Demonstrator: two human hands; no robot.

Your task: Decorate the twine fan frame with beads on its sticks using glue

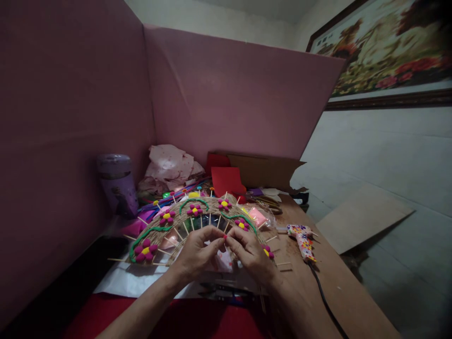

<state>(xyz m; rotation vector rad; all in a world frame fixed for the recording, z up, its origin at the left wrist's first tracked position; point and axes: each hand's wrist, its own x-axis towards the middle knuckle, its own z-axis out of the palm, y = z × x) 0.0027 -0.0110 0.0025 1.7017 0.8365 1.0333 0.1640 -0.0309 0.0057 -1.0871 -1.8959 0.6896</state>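
My left hand [199, 252] and my right hand [250, 252] meet at the fingertips, pinching a small red bit of modelling clay [225, 236] between them. Just beyond them is an arched craft piece wound with twine [180, 217]. Thin wooden sticks cross its band and stick out past both edges. Magenta flowers with yellow centres, such as the large flower [145, 252], and a curling green strand [155, 230] decorate the twine. My hands cover part of its right side. Below my hands lie dark-bladed snips [222, 288], partly in shadow.
A floral-patterned glue gun [302, 240] with a black cable [325, 301] lies at right. A purple tumbler [118, 188] stands at left. Red paper [226, 181], a cardboard piece [268, 170] and a pink packet [257, 216] are behind the craft. Pink panels [233, 94] enclose the back and left.
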